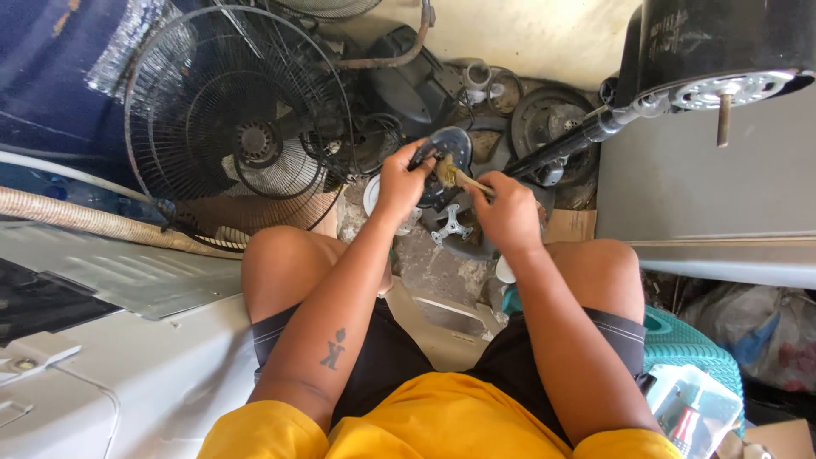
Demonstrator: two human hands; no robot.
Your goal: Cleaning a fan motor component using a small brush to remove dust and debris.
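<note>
My left hand (401,180) grips a round dark fan motor cover (444,153) out beyond my knees, while my right hand (508,212) closes around a paintbrush (455,175) whose bristles touch it.

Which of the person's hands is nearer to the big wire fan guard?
Left. The left hand, gripping a dark round part, sits just beside the fan guard; the right hand, holding a brush, is farther away.
</note>
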